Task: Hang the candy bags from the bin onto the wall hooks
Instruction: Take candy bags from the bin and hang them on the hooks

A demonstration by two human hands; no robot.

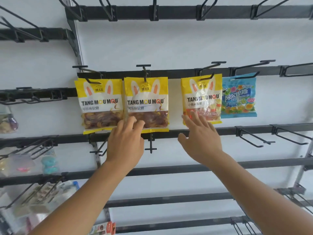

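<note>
Three yellow candy bags hang on black wall hooks: a left bag point(99, 99), a middle bag point(146, 99) and a right bag point(201, 97). A blue candy bag point(239, 97) hangs beside the right one. My left hand point(124, 145) reaches up with loosely bent fingers touching the lower edge of the middle bag, where it meets the left bag. My right hand point(201, 141) is spread, its fingertips on the lower left corner of the right yellow bag. Neither hand grips anything. The bin is out of view.
Black rails with several bare hooks point(254, 138) run across the white wall above, below and to the right. Other hanging packets point(49, 163) show blurred at the left edge, and a packet point(103, 228) lies at the bottom.
</note>
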